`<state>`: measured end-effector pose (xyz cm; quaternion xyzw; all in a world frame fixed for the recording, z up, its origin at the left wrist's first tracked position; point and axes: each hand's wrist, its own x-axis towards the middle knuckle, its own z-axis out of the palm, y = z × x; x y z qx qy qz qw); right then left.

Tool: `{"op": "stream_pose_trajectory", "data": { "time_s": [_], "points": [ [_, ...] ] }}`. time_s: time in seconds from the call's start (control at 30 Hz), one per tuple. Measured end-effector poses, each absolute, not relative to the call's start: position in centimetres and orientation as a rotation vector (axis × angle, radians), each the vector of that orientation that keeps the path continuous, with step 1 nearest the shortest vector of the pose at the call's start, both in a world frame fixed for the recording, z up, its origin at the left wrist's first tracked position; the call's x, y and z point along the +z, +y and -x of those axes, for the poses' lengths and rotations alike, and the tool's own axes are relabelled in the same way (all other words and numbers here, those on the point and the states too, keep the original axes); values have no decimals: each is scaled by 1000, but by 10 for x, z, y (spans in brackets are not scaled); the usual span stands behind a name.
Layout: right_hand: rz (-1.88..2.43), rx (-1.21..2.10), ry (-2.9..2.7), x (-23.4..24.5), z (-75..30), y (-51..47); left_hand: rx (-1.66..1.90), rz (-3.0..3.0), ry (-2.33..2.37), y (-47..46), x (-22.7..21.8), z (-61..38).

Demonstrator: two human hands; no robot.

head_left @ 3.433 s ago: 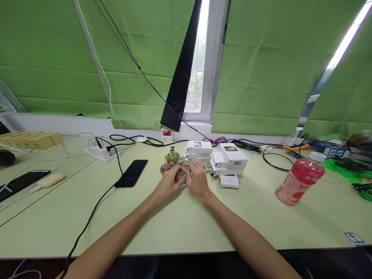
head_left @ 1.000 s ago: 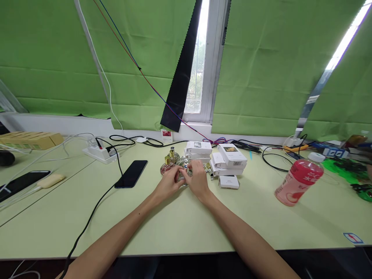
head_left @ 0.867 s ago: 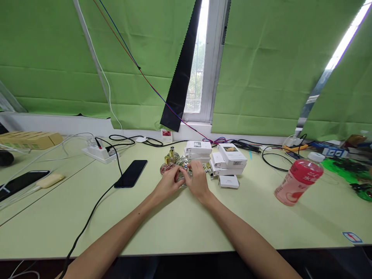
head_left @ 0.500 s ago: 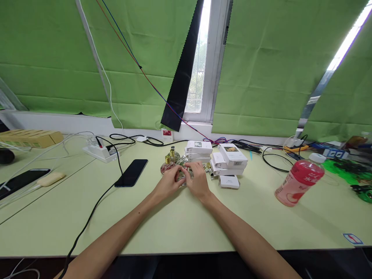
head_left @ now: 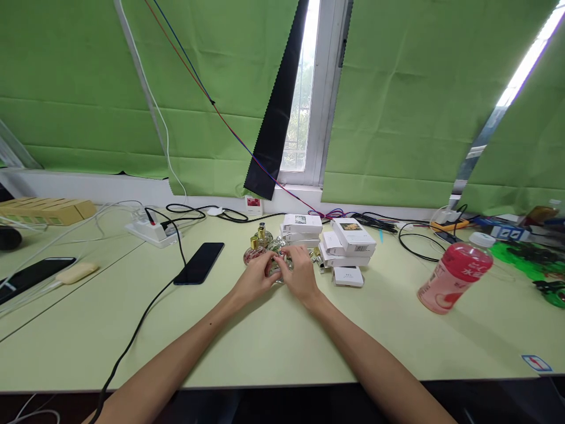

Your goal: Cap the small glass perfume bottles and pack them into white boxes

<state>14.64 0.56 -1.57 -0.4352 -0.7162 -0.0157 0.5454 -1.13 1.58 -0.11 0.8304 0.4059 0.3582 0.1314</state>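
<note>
My left hand and my right hand meet over a clear glass perfume bottle, which the fingers largely cover. Thumbs and fingertips of both hands are bent together around its top. What exactly they pinch there is hidden. Just beyond my left hand stand a pinkish perfume bottle with a gold neck and a second gold-topped perfume bottle. More clear glass shows behind the fingertips. A gold and clear piece lies beside my right hand.
White boxes are stacked right of my hands, with a small white box in front and more boxes behind. A black phone and black cable lie left. A pink drink bottle stands right.
</note>
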Motion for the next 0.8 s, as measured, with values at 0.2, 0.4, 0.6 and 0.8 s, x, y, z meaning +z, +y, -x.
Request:
{"op": "stream_pose_trajectory", "data": {
  "time_s": [0.2, 0.4, 0.6, 0.8],
  "points": [
    [1052, -28, -1700, -15, -146, 5, 1042, -2438, 1185, 16, -2, 12],
    [1096, -9, -1703, -13, -145, 4, 1038, -2440, 1186, 17, -4, 13],
    [1129, 24, -1700, -12, -143, 4, 1033, -2434, 1194, 18, -4, 13],
    [1153, 20, -1701, -12, -142, 2, 1040, -2438, 1193, 16, -3, 14]
  ]
}}
